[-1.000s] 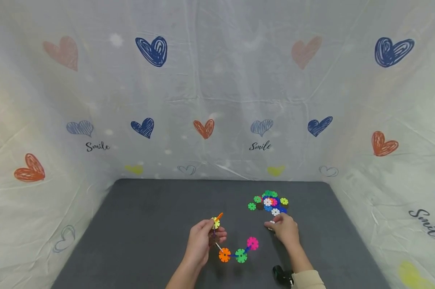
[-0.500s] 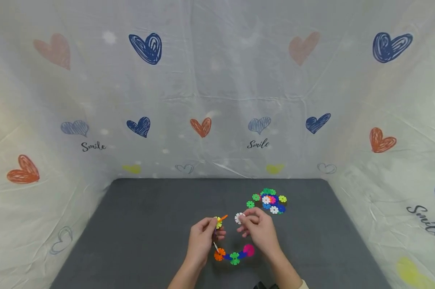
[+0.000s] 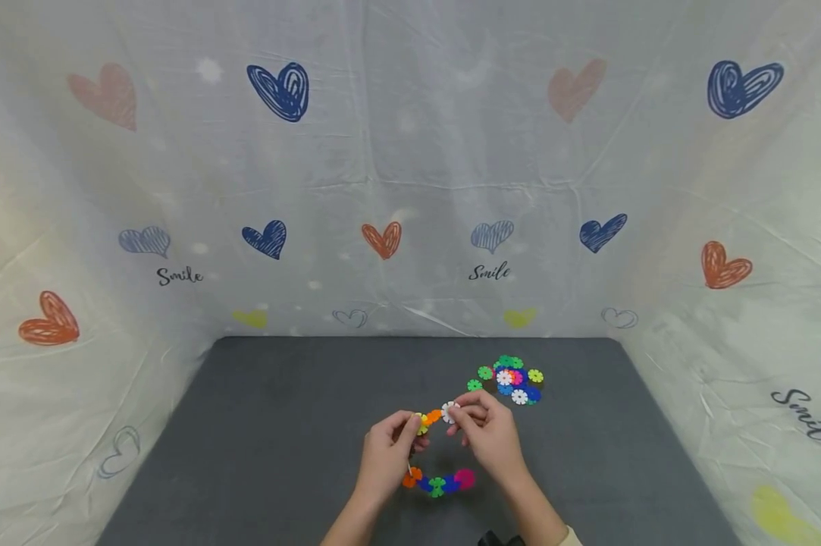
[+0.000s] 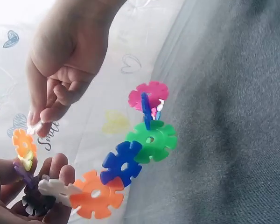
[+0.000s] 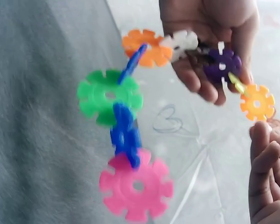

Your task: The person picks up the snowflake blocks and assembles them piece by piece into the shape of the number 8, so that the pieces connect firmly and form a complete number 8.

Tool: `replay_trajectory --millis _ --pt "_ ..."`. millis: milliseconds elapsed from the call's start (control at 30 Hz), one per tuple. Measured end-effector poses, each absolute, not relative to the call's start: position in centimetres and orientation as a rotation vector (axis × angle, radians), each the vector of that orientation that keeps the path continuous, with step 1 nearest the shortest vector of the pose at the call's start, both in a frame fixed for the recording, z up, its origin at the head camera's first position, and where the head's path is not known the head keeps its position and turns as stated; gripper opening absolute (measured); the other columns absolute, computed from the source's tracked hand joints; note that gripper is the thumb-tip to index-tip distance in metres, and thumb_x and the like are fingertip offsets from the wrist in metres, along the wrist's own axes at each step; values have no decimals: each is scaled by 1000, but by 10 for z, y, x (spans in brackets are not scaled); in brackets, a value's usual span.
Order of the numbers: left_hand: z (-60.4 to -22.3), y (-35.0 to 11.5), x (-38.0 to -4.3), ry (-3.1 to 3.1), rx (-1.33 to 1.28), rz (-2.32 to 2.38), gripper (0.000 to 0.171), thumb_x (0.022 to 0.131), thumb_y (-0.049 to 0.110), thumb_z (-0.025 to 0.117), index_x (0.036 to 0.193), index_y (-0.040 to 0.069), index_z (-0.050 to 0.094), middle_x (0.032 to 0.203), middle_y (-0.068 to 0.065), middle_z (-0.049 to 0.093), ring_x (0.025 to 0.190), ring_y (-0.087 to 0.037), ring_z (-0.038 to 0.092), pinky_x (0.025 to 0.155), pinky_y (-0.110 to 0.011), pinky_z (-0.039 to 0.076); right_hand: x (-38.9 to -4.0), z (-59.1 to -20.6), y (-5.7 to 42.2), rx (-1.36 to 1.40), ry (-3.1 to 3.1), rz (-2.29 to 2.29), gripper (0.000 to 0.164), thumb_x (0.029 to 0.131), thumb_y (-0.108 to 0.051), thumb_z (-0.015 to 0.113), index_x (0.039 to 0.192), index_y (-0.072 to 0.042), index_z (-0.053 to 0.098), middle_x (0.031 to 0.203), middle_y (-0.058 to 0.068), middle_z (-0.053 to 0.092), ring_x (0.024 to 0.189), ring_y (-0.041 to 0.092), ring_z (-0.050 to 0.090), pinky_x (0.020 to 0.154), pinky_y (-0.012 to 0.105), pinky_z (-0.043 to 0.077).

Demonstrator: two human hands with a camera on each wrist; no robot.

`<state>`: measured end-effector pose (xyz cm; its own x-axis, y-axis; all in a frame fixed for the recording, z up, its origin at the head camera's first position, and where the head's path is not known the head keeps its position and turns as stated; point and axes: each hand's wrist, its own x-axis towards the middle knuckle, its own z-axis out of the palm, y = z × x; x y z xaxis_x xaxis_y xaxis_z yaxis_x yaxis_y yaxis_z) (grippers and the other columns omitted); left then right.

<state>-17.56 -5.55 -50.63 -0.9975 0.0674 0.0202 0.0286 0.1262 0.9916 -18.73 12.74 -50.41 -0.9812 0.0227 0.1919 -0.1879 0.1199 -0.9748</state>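
Note:
A curved chain of notched plastic discs hangs from my left hand (image 3: 385, 453), whose thumb and fingers pinch it near the yellow disc (image 3: 421, 425). Below that grip, the purple disc (image 5: 219, 70), a dark disc, a white one and an orange disc (image 4: 98, 196) run on to blue, the green disc (image 4: 151, 142), blue and the pink disc (image 5: 137, 186) at the free end. My right hand (image 3: 492, 436) pinches a loose-looking white disc (image 3: 449, 412) against the chain's other end, an orange disc (image 5: 257, 102). Fingertips partly cover the white disc, so its slot fit cannot be told.
A pile of several coloured discs (image 3: 506, 378) lies beyond my right hand on the dark grey table (image 3: 280, 409). A white cloth (image 3: 410, 152) printed with hearts hangs behind and at both sides. A black object (image 3: 499, 538) shows near my right forearm.
My right hand has brought the white disc from beside the pile leftward to the chain's orange end. My left hand has kept its grip and shifted slightly right.

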Motion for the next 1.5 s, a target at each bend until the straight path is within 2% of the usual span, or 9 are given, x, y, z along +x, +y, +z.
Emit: replay_trajectory --millis 133,333,500,733,800,1033,1200,1367,1500 --pt "-504 -55 -175 2382 143 2030 30 103 32 59 97 6 72 80 -9 72 75 -31 72 68 -26 59 -189 -504 135 290 -2190 1943 13 93 -15 73 99 -4 68 81 22 72 54 16 63 49 29 52" --pt "-504 -57 -174 2426 172 1981 24 103 29 59 95 10 73 82 -8 72 72 -16 70 71 -23 59 -189 -504 140 410 -2200 1916 10 93 -12 73 101 -6 72 84 14 73 60 14 64 51 31 55" --pt "-504 -56 -173 2538 293 1906 23 103 31 59 94 15 73 88 -3 73 76 -17 72 70 -24 59 -188 -504 142 517 -2142 1878 10 92 -3 71 102 -5 73 87 14 72 61 24 62 57 34 58" --pt "-502 -51 -169 2554 239 1984 21 103 28 60 94 15 74 82 -2 72 71 -17 71 69 -31 61 -190 -511 137 592 -2073 1739 12 90 3 72 99 -4 74 80 13 73 58 18 60 55 29 56" --pt "-502 -50 -167 2561 209 2017 19 102 26 62 93 15 74 79 -2 72 70 -18 70 65 -32 60 -190 -512 136 606 -2060 1717 12 90 4 71 98 -4 75 80 12 74 57 18 61 56 28 57" --pt "-500 -47 -165 2811 397 2006 16 101 25 63 93 17 75 84 1 71 70 -11 68 65 -23 57 -191 -509 138 617 -1970 1686 23 85 16 69 100 0 72 84 16 72 61 25 63 62 24 57" --pt "-500 -46 -164 2896 453 1985 16 101 22 63 91 17 74 79 5 68 66 -11 64 61 -22 55 -185 -497 136 678 -1976 1624 23 82 21 69 96 4 70 80 18 70 59 27 60 62 21 56" --pt "-500 -46 -165 2877 526 1970 15 100 21 64 90 16 74 80 3 69 67 -4 62 61 -22 55 -179 -484 136 733 -1951 1617 21 81 24 67 96 8 68 78 19 68 59 26 58 63 21 56" --pt "-500 -46 -165 2833 551 1963 14 100 19 64 90 15 74 79 1 69 67 -5 64 62 -22 57 -185 -497 137 748 -1927 1640 24 80 25 66 97 8 69 79 20 70 58 27 57 63 19 55"
